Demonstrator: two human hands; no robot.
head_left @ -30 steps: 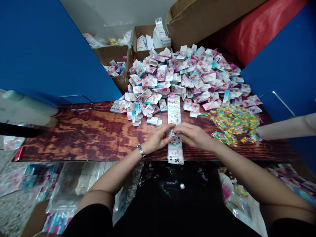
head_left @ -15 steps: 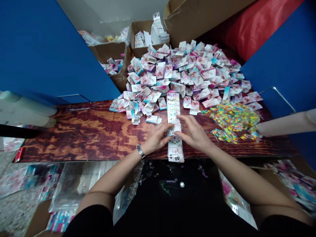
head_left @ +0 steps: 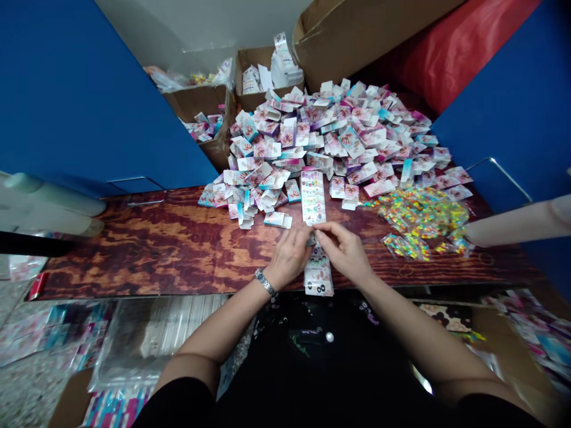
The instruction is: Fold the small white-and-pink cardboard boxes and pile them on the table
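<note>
A long strip of white printed sticker sheets point(head_left: 313, 199) lies on the table in front of me. Its near end point(head_left: 318, 278) shows below my hands, close to the table edge. My left hand point(head_left: 292, 252), with a metal bracelet at the wrist, is closed over the strip's left side. From the right, my right hand point(head_left: 345, 249) meets it, thumb and forefinger pinched together. A small greyish printed piece shows between the fingertips; most of it is hidden, so I cannot tell its kind. Just beyond lies a heap of small printed cardboard boxes point(head_left: 350, 142), many with flaps open.
Clear bags of colourful small pieces point(head_left: 423, 217) lie at the right. Cardboard cartons point(head_left: 270, 95) stand behind the heap. Blue panels point(head_left: 66, 89) rise on both sides. A white bottle point(head_left: 53, 205) is at the left, and a red object point(head_left: 38, 286) sits at the front-left corner.
My hands have drawn closer together and slightly nearer to me. The right fingers, spread before, are now pinched at the small piece. The left hand has curled further closed.
</note>
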